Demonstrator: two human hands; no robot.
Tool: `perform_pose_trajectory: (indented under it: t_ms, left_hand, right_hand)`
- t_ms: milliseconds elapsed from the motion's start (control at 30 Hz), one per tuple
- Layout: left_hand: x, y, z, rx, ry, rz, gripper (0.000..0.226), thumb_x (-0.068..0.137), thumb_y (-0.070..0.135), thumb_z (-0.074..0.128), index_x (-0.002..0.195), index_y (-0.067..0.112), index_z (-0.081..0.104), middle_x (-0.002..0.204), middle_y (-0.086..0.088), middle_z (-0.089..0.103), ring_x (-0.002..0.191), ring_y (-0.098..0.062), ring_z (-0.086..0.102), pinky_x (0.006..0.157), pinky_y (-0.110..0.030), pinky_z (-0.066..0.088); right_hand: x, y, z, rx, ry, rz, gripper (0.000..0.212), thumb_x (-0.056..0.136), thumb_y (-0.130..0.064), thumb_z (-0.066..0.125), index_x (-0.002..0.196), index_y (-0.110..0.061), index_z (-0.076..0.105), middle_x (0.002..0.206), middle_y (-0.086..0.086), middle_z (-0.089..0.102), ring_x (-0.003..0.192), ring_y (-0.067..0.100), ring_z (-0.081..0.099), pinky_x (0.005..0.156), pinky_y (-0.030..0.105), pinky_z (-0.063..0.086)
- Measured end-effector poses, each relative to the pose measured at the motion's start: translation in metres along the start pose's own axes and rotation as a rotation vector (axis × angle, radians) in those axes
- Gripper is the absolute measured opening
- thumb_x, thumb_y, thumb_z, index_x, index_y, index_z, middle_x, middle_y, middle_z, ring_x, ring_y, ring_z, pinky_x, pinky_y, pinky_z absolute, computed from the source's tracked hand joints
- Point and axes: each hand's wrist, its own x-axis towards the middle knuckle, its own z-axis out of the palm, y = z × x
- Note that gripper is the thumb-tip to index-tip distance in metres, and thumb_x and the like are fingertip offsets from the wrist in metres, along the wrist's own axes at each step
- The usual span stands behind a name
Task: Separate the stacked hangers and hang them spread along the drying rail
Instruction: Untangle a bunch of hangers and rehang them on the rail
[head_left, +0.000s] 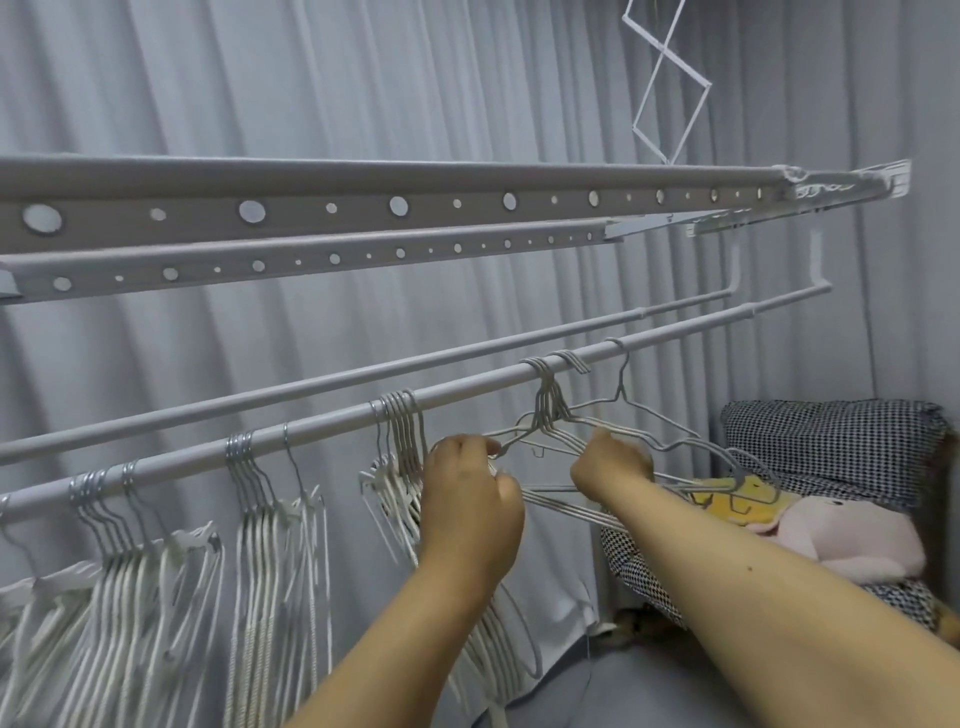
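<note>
**Meanwhile: wire hangers gripped at the rail**

A cluster of thin grey wire hangers (550, 415) is hooked over the round pale-grey metal drying rail (467, 384), which runs long from lower left up to the right. Their shoulders are splayed sideways, tilted down towards the right. One shoulder wire is pinched in the closed fingers of the left hand (470, 499); the right hand (610, 462) is curled shut around the opposite wires. Further bunches of white ribbed hangers (270, 535) hang leftwards along the rail.
</note>
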Motion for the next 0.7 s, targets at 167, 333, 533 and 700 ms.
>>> perform_pose_trajectory:
  t_ms: [167,333,533,700]
  left_hand:
    - [0.015,0.016,0.016,-0.01,-0.025,-0.035,0.034,0.091,0.011,0.049,0.124,0.013,0.057,0.126,-0.002,0.053,0.121,-0.017,0.044,0.099,-0.021,0.029]
    - [0.037,0.036,0.04,-0.09,-0.015,-0.125,0.032,0.094,0.012,0.047,0.125,0.014,0.057,0.126,-0.003,0.055,0.116,-0.017,0.05,0.092,-0.022,0.037]
    - [0.058,0.053,0.055,-0.178,-0.005,-0.226,0.033,0.098,0.013,0.044,0.129,0.012,0.057,0.128,-0.004,0.059,0.117,-0.019,0.054,0.096,-0.031,0.045]
    - [0.076,0.055,0.074,-0.224,-0.001,-0.345,0.033,0.097,0.015,0.044,0.127,0.014,0.058,0.122,-0.002,0.06,0.105,-0.017,0.054,0.085,-0.028,0.041]
  right_hand:
    - [0.013,0.001,0.004,0.116,-0.161,-0.191,0.039,0.093,-0.007,0.036,0.13,-0.01,0.048,0.128,0.015,0.056,0.105,0.032,0.057,0.08,0.034,0.047]
    - [0.011,-0.012,0.018,0.314,-0.273,-0.375,0.021,0.088,-0.013,0.049,0.105,-0.021,0.06,0.094,0.003,0.067,0.08,0.024,0.066,0.06,0.031,0.053]
    - [-0.005,-0.015,0.007,0.26,-0.328,-0.662,0.026,0.098,-0.009,0.038,0.113,-0.002,0.058,0.105,0.018,0.064,0.112,0.036,0.057,0.084,0.042,0.046]
    - [0.01,0.007,-0.011,0.335,-0.06,-0.675,0.033,0.09,-0.015,0.043,0.058,-0.023,0.048,0.075,0.007,0.056,0.076,0.028,0.056,0.059,0.029,0.034]
